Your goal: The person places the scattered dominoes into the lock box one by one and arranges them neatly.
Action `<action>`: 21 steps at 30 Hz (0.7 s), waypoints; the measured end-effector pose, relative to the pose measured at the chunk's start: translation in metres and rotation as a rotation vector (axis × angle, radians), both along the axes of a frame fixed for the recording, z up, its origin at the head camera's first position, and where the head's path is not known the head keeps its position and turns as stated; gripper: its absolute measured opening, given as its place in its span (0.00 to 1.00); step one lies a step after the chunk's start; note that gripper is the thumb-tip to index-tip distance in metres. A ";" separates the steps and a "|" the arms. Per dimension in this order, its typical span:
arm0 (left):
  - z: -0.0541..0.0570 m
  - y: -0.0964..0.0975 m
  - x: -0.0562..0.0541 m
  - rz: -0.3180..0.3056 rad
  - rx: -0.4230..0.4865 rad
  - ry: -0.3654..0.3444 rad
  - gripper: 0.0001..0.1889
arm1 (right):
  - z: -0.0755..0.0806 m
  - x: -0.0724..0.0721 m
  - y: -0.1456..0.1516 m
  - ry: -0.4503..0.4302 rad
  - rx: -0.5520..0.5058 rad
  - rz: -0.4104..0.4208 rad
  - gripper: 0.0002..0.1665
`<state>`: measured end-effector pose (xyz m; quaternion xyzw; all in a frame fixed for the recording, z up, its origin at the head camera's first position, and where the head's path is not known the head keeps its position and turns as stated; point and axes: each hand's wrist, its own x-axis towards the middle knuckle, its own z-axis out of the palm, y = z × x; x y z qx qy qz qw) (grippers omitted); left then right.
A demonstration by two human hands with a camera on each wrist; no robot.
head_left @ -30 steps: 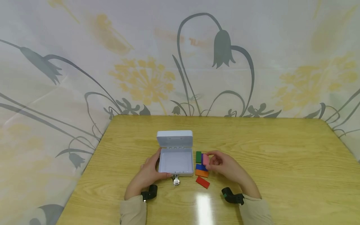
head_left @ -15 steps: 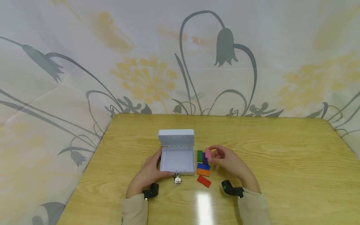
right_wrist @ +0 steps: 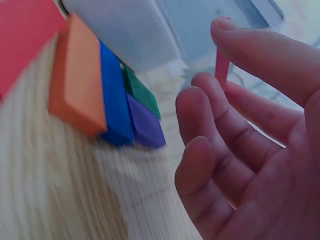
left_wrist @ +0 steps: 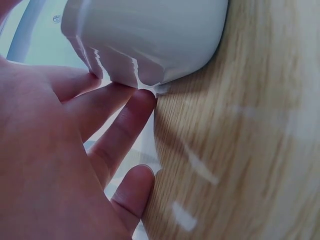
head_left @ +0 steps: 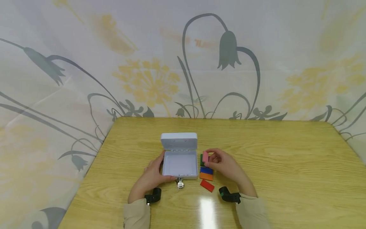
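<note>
A white metal box [head_left: 197, 168] stands with its lid [head_left: 179, 141] raised and nothing inside. My left hand [head_left: 151, 176] grips its left side, thumb along the front edge. In the left wrist view the fingertips touch the box's outer wall. My right hand [head_left: 224, 163] pinches a pink block [head_left: 205, 156] between thumb and fingers, just right of the box. The held block partly hides a green block [head_left: 201, 160]. A purple block [right_wrist: 146, 120] shows beside the green one in the right wrist view.
Blue [head_left: 206, 170] and orange [head_left: 206, 176] blocks lie together right of the box. Nearer the front, a red block [head_left: 207, 185] lies askew. Keys [head_left: 180, 183] hang at the box's front. A patterned cloth [head_left: 148, 79] rises behind the wooden table [head_left: 286, 175].
My right hand has lifted the pink block off the purple one's side, then carried it left toward the box. The left hand keeps its grip on the box.
</note>
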<state>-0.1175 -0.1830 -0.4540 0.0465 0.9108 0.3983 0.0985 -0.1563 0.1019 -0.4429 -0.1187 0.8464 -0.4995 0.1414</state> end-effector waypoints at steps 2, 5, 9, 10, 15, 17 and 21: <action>0.000 0.000 0.000 0.005 -0.005 -0.005 0.56 | 0.000 0.000 -0.006 0.014 -0.003 0.003 0.26; 0.000 0.000 0.001 0.008 -0.008 -0.003 0.56 | 0.000 0.003 -0.014 0.038 -0.013 0.001 0.26; -0.001 -0.001 0.002 0.009 -0.009 -0.006 0.56 | 0.003 0.007 -0.026 0.067 -0.031 -0.004 0.27; -0.001 -0.001 0.002 0.010 -0.010 -0.006 0.56 | 0.003 0.008 -0.029 0.077 -0.038 -0.001 0.27; -0.001 -0.001 0.001 0.017 -0.013 -0.009 0.56 | 0.005 0.011 -0.040 0.112 -0.069 0.001 0.28; -0.001 -0.001 0.001 0.016 -0.012 -0.008 0.57 | 0.005 0.012 -0.045 0.120 -0.075 0.003 0.28; -0.002 -0.001 0.000 0.019 -0.012 -0.012 0.57 | 0.006 0.013 -0.054 0.157 -0.065 0.032 0.27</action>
